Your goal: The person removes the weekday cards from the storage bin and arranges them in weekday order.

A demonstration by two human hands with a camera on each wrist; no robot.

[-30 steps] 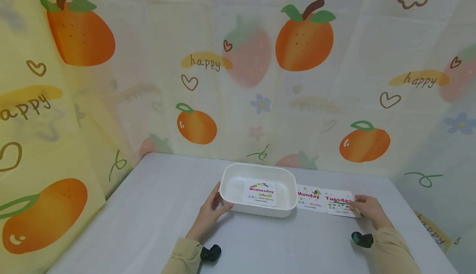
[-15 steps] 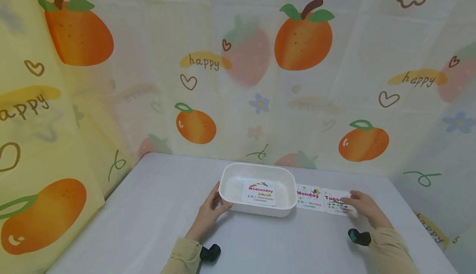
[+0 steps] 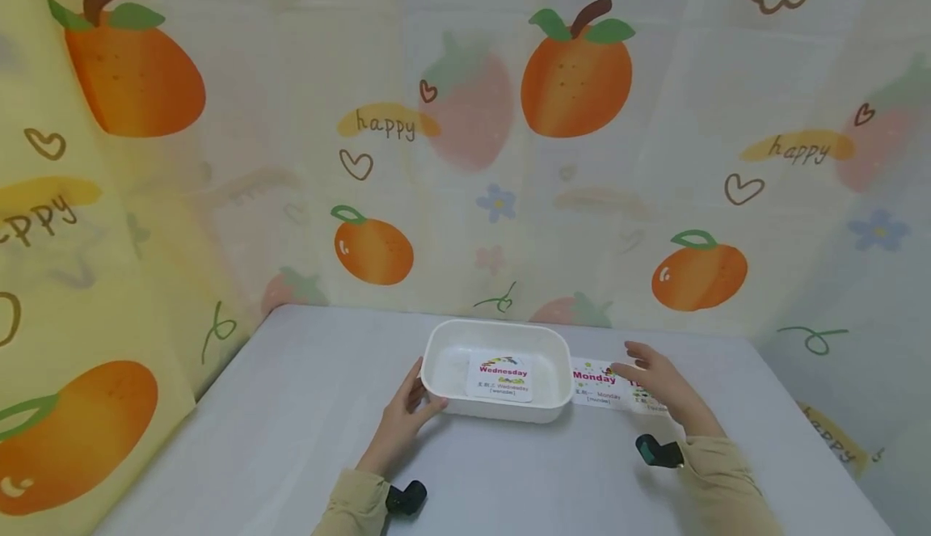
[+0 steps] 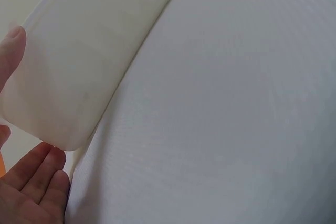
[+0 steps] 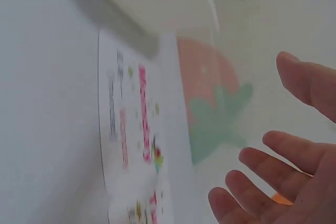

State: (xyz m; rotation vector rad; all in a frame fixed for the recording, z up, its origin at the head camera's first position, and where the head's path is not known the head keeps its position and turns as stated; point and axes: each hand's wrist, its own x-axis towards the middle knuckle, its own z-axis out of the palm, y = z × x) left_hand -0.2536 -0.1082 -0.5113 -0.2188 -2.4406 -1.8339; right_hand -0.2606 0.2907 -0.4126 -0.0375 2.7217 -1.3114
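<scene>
Left hand (image 3: 402, 419) clamped on the left end of the white tray (image 3: 509, 411), thumb at the near rim, fingers bent round the end wall; the left wrist view showed the fingertips low at a corner. Right hand (image 3: 662, 382) held nothing: thumb and fingers well apart, palm turned toward the tray, hanging over the row of cards to the right. Contact with a card could not be made out. The tray sat between the two hands, touched by the left alone, its long axis running left to right across the worktop (image 3: 349, 358), roughly on the line from one hand to the other. Inside it the Wednesday card (image 3: 502, 377) lay face up, nearer the left hand than the right, with the tray's right wall between it and the right hand. Outside that wall came the Monday card (image 3: 595, 386), just beside the tray and close to the right fingertips; then the Tuesday card (image 3: 647, 401), next along the same line, partly hidden by the right hand. Beyond the worktop hung a fruit-print curtain (image 3: 451, 229).
</scene>
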